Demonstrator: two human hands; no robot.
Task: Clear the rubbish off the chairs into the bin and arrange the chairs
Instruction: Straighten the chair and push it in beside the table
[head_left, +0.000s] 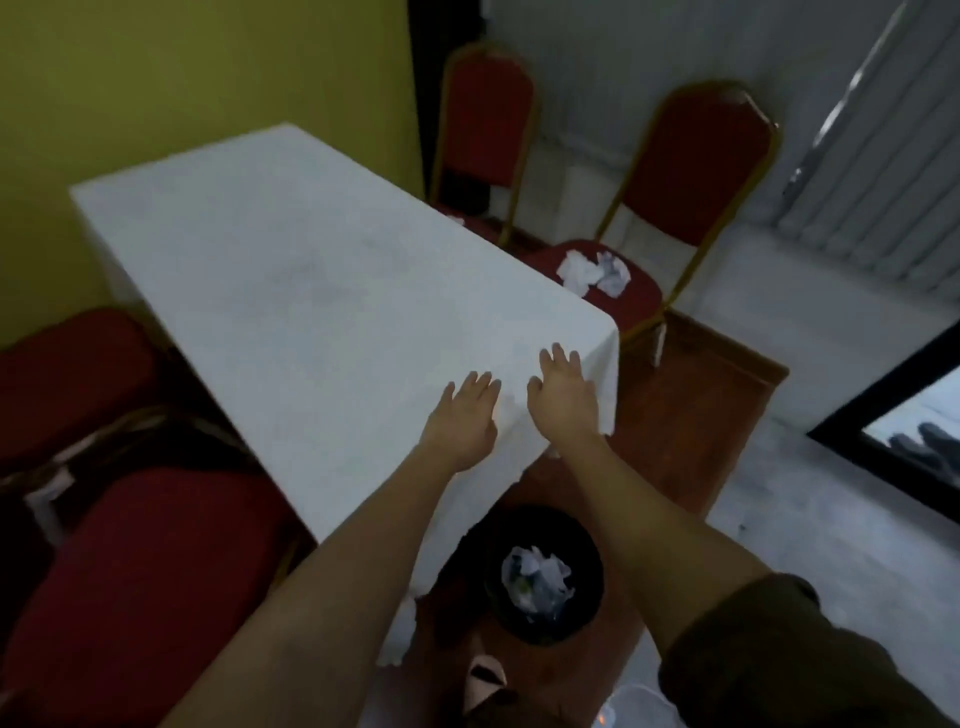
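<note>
Both grips are spread wide and empty, the left hand (465, 415) and right hand (563, 400) over the desk's (291, 270) near right corner. The crumpled paper (595, 271) lies beyond that corner on the chair seat (631, 299), nearer the right hand; the bin (545, 574) sits below.

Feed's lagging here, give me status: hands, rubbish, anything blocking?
Left hand and right hand open, empty, over the table corner. Crumpled paper on near chair. Bin partly filled.
</note>
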